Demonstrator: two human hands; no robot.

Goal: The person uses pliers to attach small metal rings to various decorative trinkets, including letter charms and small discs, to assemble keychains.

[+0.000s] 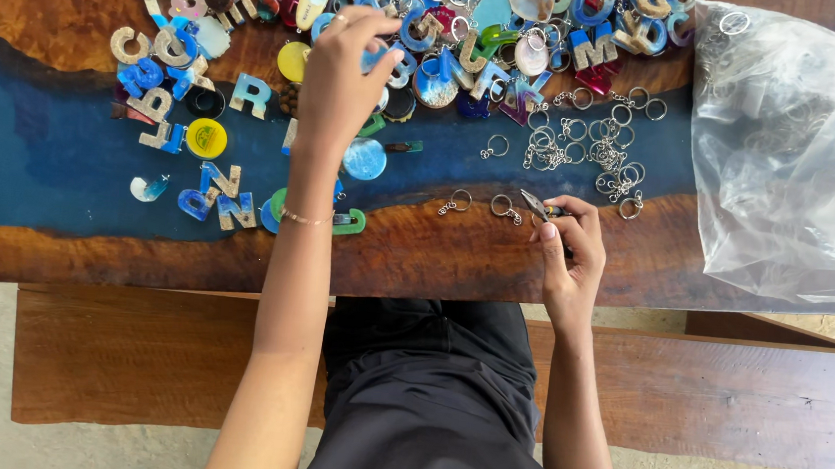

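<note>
My left hand (338,77) reaches far over the table into a heap of resin letter and shape charms (434,27), its fingers closed around a blue piece (376,58). A thin bracelet circles that wrist. My right hand (567,251) rests near the table's front edge and grips small pliers (540,209), whose metal tip points left. Two loose key rings with short chains (479,206) lie just left of the pliers' tip. More charms, letters in blue, gold and wood tones (189,107), are scattered at the left.
A wood table with a blue resin river (46,156) bears everything. A pile of metal key rings (593,144) lies in the middle right. A clear plastic bag (791,155) with more rings sits at the right. A wooden bench (130,351) runs below.
</note>
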